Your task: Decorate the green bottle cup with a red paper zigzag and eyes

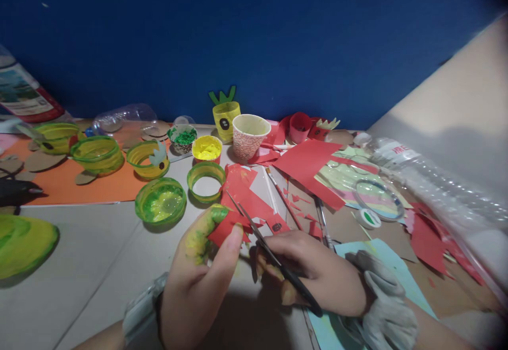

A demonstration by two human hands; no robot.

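Between the thumb and fingers of my left hand (198, 281) is a small piece of red paper (224, 229). Green and yellow paint stains that hand's index finger. My right hand (313, 270) grips a pair of scissors (273, 257) with black handles. Their blades point up and left, slightly parted, at the edge of the red paper. Whether the blades touch the paper is hard to tell. Just beyond lie larger red paper scraps (250, 194). A small red piece with a dark drawn mark (277, 224) lies beside the blades.
Green-and-yellow painted plastic rings and bases (161, 202) stand at left, some on orange paper (99, 186). Behind are cups of yellow paint (207, 150) and green paint (183, 136), plus a patterned paper cup (248, 141). Brushes (283, 196), tape (377, 199) and a clear bottle (436, 175) lie right.
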